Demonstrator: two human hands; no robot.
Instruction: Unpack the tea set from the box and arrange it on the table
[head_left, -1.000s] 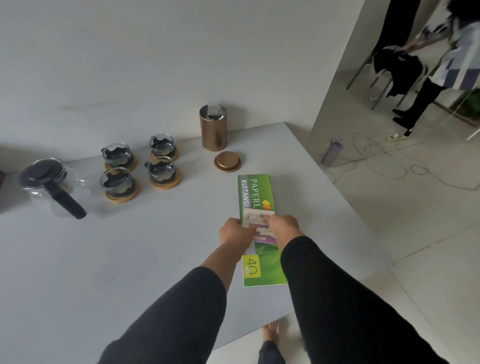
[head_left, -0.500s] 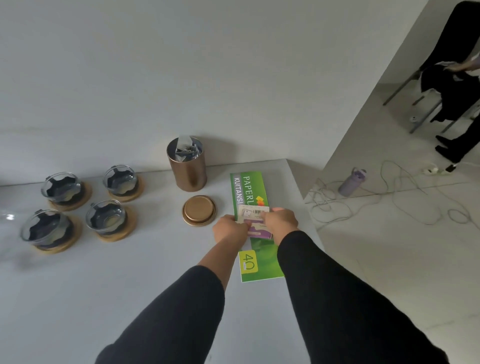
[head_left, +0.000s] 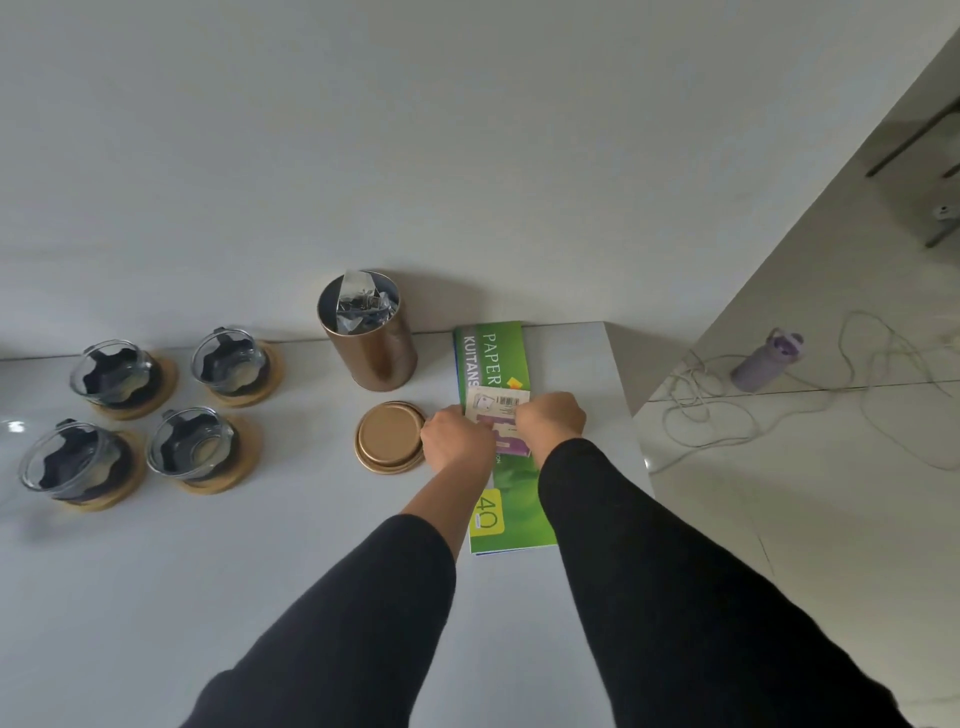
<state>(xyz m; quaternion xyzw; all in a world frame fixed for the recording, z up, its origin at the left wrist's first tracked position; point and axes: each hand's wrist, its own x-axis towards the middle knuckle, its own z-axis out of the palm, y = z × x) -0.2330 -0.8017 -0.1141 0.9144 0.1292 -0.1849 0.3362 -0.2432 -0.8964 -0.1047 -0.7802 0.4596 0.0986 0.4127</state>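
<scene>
Together, the left hand and the right hand pinch a small white-and-purple packet between them, each hand curled onto one side of it, knuckles up. The packet is held just above a long green receipt book that lies flat on the grey table — whether the packet touches the book cannot be told.

Just left of the grip, nearly touching the left hand, a round gold lid lies flat on the table. Beyond the lid and to the left of the grip's far side stands the open bronze canister, upright, with crumpled silver foil showing in its mouth.

Well to the left of the hands sit four glass cups, each on its own round wooden coaster, set in a two-by-two group; every cup has a dark insert inside.

Right of the grip the table ends — past its edge, on the pale tiled floor, a lilac bottle stands among loops of white cable. Both forearms wear black sleeves, the left one pushed up from the wrist.
</scene>
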